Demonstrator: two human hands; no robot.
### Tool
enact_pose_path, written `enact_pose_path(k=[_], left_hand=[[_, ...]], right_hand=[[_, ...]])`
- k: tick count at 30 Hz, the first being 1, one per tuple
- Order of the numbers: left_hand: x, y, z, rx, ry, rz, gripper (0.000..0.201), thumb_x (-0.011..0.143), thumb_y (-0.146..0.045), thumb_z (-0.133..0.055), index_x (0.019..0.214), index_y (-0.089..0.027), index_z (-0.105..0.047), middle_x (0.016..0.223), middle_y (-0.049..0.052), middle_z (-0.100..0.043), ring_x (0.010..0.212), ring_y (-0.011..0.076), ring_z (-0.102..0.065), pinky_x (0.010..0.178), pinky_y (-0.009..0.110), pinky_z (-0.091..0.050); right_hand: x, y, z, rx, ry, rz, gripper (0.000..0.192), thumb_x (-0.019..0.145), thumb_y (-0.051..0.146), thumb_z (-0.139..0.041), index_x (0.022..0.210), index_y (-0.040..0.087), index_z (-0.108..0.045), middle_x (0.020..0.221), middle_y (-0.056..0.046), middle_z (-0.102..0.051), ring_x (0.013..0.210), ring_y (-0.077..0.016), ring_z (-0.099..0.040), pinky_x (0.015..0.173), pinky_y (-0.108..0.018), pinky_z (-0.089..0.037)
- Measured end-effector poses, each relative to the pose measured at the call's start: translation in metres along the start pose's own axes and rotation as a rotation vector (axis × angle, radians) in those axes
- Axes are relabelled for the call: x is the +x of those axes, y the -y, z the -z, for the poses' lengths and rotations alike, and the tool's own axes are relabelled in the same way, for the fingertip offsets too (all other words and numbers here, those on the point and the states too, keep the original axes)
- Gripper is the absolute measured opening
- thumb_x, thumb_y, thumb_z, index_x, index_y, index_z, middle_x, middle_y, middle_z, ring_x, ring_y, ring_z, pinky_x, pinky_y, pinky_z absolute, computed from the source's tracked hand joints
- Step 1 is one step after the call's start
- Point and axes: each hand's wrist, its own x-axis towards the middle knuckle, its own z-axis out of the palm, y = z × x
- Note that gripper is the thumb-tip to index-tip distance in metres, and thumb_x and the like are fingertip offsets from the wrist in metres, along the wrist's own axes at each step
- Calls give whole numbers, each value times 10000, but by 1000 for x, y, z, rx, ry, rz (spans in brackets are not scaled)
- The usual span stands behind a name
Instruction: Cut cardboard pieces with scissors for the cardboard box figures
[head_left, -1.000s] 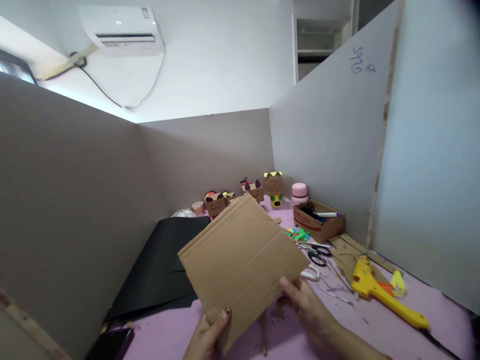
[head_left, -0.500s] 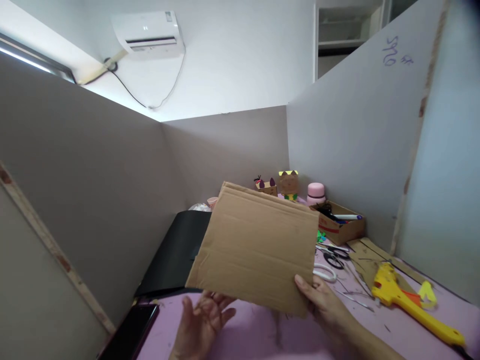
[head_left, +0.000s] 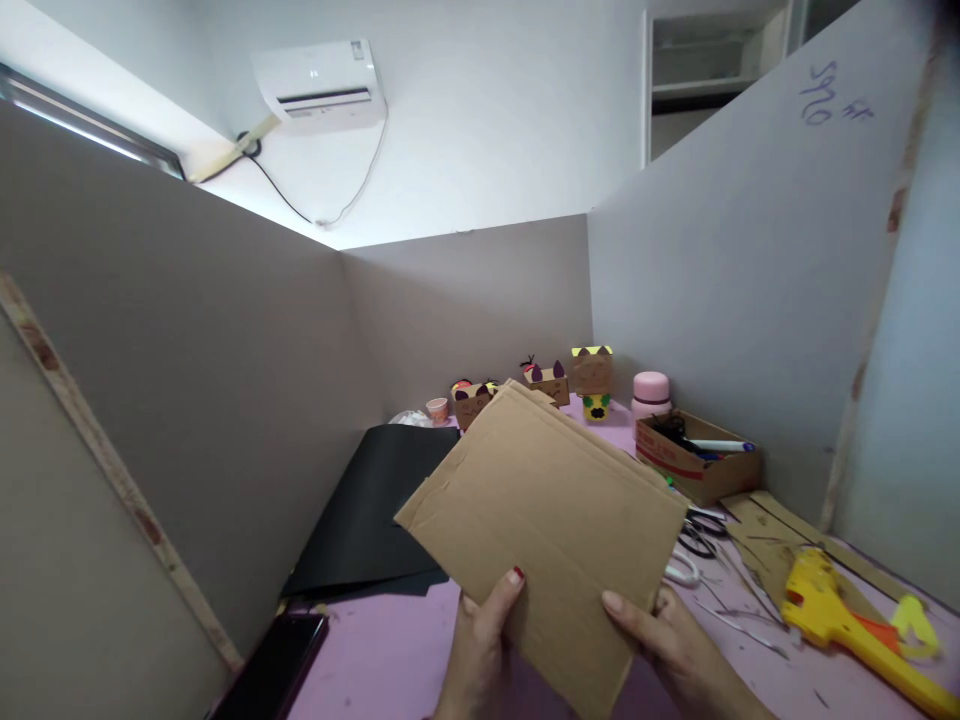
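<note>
Tilted above the table is a stack of brown cardboard sheets (head_left: 547,510), its edges showing more than one layer. My left hand (head_left: 484,635) grips the lower left edge, its thumb with a red nail on the front face and its fingers hidden behind. At the lower right edge, my right hand (head_left: 664,635) holds the same cardboard, thumb in front and the other fingers mostly out of sight. Just right of the cardboard lie black-handled scissors (head_left: 703,535) and white-handled scissors (head_left: 681,570), both partly covered by it.
A yellow glue gun (head_left: 840,615) lies at right near cardboard scraps (head_left: 772,540). Behind stand a box of pens (head_left: 697,460), a pink flask (head_left: 650,395) and several cardboard animal figures (head_left: 592,372). Black sheets (head_left: 367,520) and a phone (head_left: 274,665) are at left. Grey partitions (head_left: 465,300) enclose the table.
My left hand, previously open below the cardboard, now grips its lower left edge. The cardboard has turned clockwise and moved right in view. The camera view has shifted slightly.
</note>
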Motion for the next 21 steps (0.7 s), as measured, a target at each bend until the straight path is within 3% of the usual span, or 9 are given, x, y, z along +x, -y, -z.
enact_pose_path(k=[2, 4, 6, 9, 14, 18, 21], left_hand=[[-3, 12, 1, -87, -22, 34, 641, 665, -289, -742, 1255, -178, -516, 1049, 118, -729, 1072, 325, -609, 962, 466, -432], [-5, 25, 6, -113, 44, 63, 668, 616, -272, -777, 1234, -176, -540, 1036, 133, -731, 1043, 342, -623, 954, 478, -433], [-6, 36, 12, -88, 109, 91, 664, 574, -260, -805, 1191, -161, -580, 982, 152, -744, 1004, 357, -640, 944, 483, -437], [-4, 41, 20, -36, 107, 114, 616, 575, -272, -806, 1146, -151, -612, 942, 162, -752, 953, 358, -662, 927, 490, -444], [-4, 31, 21, -20, 83, 64, 525, 574, -267, -800, 1064, -150, -652, 956, 160, -749, 934, 349, -668, 900, 473, -465], [-7, 14, 17, 49, 31, 80, 362, 560, -269, -803, 876, -124, -701, 839, 146, -762, 839, 335, -693, 826, 450, -510], [-5, -3, 17, 56, -111, 76, 340, 584, -231, -784, 898, -145, -685, 755, 92, -761, 767, 286, -706, 731, 392, -550]], right_hand=[[0, -5, 1, -28, -38, 7, 421, 636, 488, -741, 906, 165, -723, 969, -96, -760, 979, -315, -649, 875, -394, -495], [0, -15, 2, -64, -95, -6, 409, 616, 518, -743, 823, 165, -723, 910, -99, -770, 929, -326, -666, 816, -387, -520], [0, -24, 2, -81, -170, -39, 432, 585, 541, -754, 807, 172, -712, 857, -98, -774, 906, -332, -673, 773, -380, -529], [-1, -32, -1, -80, -212, -68, 470, 540, 567, -770, 793, 178, -689, 761, -86, -767, 830, -304, -687, 726, -360, -528], [-3, -27, -3, -138, -92, -74, 463, 605, 618, -703, 612, 161, -629, 500, -19, -656, 467, -156, -592, 486, -267, -456], [0, -23, 2, -216, -39, -89, 502, 683, 637, -622, 597, 142, -612, 466, -44, -652, 464, -154, -598, 483, -251, -424], [2, -19, 3, -247, -1, -1, 491, 723, 611, -598, 643, 128, -634, 500, -46, -656, 433, -127, -569, 450, -231, -396]])
